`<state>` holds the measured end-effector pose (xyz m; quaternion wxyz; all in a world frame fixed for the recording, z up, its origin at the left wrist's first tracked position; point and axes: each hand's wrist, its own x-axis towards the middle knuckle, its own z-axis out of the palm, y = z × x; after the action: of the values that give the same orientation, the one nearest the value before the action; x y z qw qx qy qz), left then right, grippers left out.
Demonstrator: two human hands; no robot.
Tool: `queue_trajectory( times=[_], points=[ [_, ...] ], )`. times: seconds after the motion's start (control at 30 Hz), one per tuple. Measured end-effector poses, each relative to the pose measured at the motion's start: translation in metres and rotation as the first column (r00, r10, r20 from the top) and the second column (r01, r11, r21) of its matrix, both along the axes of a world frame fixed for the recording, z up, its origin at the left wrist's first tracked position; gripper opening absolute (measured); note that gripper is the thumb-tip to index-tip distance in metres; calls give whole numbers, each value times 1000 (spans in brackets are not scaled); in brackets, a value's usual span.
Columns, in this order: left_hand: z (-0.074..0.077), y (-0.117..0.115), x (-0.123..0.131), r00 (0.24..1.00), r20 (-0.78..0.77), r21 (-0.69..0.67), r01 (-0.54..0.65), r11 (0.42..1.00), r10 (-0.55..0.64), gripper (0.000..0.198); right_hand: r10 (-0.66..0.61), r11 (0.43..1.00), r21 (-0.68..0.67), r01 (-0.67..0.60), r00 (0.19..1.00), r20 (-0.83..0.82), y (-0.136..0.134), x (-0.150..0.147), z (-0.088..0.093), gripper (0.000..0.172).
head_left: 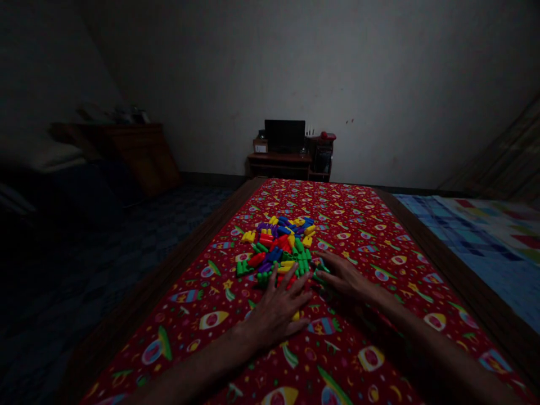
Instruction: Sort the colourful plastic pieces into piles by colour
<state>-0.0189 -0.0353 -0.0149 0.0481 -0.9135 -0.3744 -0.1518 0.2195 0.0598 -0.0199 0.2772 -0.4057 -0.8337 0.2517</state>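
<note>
A pile of plastic building blocks (pixel 274 256) in red, green, yellow, blue and purple lies on a red patterned cloth (pixel 211 349). My left hand (pixel 276 312) is spread at the near edge of the pile, palm down, its fingertips over yellow and red blocks. A yellow block (pixel 296 316) shows partly between its thumb and fingers. At the pile's right side, my right hand (pixel 343 275) is curved with fingers apart around a green block (pixel 319 274). Whether it presses on that block is hard to see in the dim light.
The cloth covers a long table with dark wooden edges (pixel 396 216). Beyond it, a monitor (pixel 284 134) stands on a desk (pixel 280 157) by the wall. A wooden cabinet (pixel 139 157) is at the left; a checked bedspread (pixel 455 242) lies at the right.
</note>
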Motion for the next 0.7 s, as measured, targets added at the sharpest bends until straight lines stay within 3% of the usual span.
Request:
queue_trajectory(
  times=[0.13, 0.23, 0.3, 0.4, 0.53, 0.7],
  points=[
    [10, 42, -12, 992, -5, 82, -127, 989, 127, 47, 148, 988, 38, -152, 985, 86, -29, -8, -3, 56],
    [17, 67, -24, 978, 12, 74, -208, 975, 208, 50, 235, 970, 57, -235, 972, 15, -19, -25, 8, 52],
    [20, 78, -33, 962, 63, 59, -269, 961, 266, 51, 183, 979, 101, -175, 980, -74, 4, -32, 17, 48],
    [20, 91, -53, 927, 176, 50, -346, 937, 333, 49, -18, 995, 93, 32, 989, -148, 54, -36, 27, 44],
    [8, 108, -85, 835, 339, -25, -452, 892, 433, 51, -264, 962, 26, 271, 953, -151, 116, -42, 26, 51],
    [-9, 127, -110, 698, 465, -285, -464, 839, 544, 61, -273, 960, -83, 267, 960, -68, 143, -82, 14, 55]
  ],
)
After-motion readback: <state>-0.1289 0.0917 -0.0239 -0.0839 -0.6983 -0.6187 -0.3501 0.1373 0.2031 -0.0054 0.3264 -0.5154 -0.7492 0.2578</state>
